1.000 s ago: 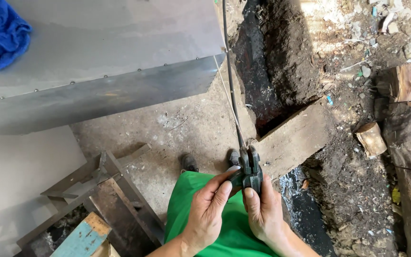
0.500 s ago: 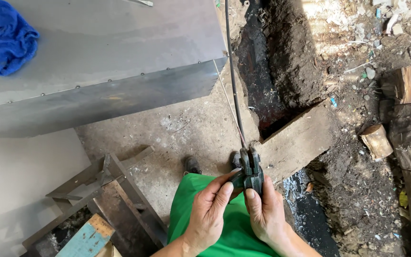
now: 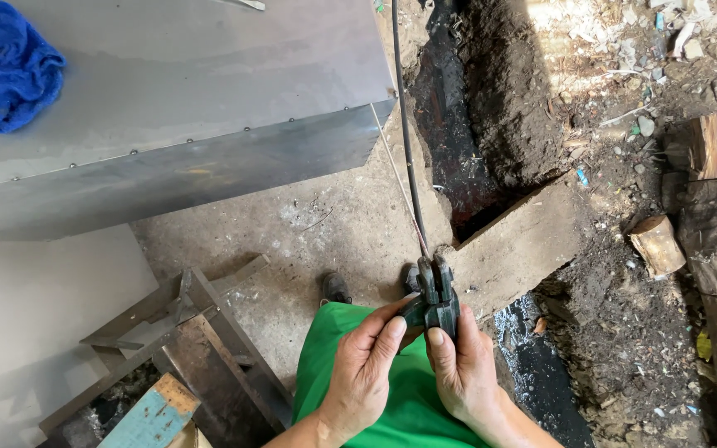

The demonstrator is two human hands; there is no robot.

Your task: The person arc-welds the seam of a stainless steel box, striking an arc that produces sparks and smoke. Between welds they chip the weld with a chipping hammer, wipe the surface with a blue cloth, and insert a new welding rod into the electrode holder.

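Both my hands hold a small dark clamp-like tool (image 3: 435, 297) in front of my green-clad lap. My right hand (image 3: 464, 367) grips its body, thumb pressed on the lower part. My left hand (image 3: 365, 371) pinches its left side with thumb and fingers. A thin wire (image 3: 397, 178) runs from the tool's jaws up toward the corner of a large grey sheet-metal box (image 3: 176, 124). A black cable (image 3: 402, 116) runs alongside it to the top of the view.
A blue rag (image 3: 2, 62) lies on the metal box at top left. Angle-iron pieces and a blue-painted board (image 3: 155, 411) lie at lower left. A dirt trench (image 3: 491, 108), a thick plank (image 3: 524, 249) and wood blocks (image 3: 656, 245) are to the right.
The view has shifted slightly. Both hands stay on the tool, with the left fingers adjusting a little against its side.
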